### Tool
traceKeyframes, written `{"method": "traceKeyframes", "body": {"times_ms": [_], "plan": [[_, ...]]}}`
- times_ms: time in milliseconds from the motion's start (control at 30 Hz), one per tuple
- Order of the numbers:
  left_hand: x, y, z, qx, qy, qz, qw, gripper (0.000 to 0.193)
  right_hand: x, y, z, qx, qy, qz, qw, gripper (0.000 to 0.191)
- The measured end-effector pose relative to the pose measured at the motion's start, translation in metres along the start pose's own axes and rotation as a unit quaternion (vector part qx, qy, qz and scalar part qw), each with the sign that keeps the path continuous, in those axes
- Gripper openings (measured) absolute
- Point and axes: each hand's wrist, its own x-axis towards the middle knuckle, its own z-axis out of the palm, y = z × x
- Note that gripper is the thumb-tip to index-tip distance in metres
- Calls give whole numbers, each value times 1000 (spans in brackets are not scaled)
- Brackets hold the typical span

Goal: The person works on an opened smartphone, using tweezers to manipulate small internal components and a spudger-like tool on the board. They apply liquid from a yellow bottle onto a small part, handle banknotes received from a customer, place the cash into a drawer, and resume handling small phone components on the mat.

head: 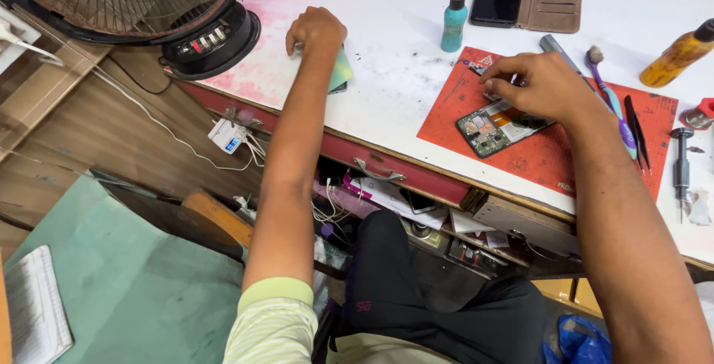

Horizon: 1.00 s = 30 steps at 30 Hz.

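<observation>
Lighting is bright and even, strongest on the white table top (401, 29) in the upper middle of the frame, which is nearly washed out. Shadows are soft and short, lying close beneath the arms and the bottles, while the space under the table at lower centre is dim. Focus is sharp at centre; straight edges bow toward the frame corners.

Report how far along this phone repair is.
Done: the phone lies opened on the red mat, its circuit board bare. The green back cover lies apart on the table under the left hand.

In hand: the right hand rests fingertips at the phone's upper end; what they grip is hidden.

Left: the phone is not closed; screwdriver and tweezers lie untouched.
</observation>
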Motion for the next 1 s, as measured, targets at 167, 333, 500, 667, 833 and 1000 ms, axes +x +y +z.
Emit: {"method": "traceKeyframes", "body": {"times_ms": [167,333,500,667,833,1000], "plan": [[1,-12,2,-128,-40,-11,991,45,1,2,1,-3,12,-28,1000,26],[8,-22,12,-168,4,28,985,81,0,3,0,5,9,-16,1000,25],[14,-20,11,-123,-33,57,990,61,0,1,0,-1,15,-19,1000,26],[9,-17,7,-123,-47,61,989,54,1,4,1,-3,12,-9,1000,27],[-1,-18,2,-136,-42,57,988,60,2,5,2,-4,16,-25,1000,26],[4,-24,7,-116,-44,91,988,87,1,5,2,8,12,-10,1000,26]]}}
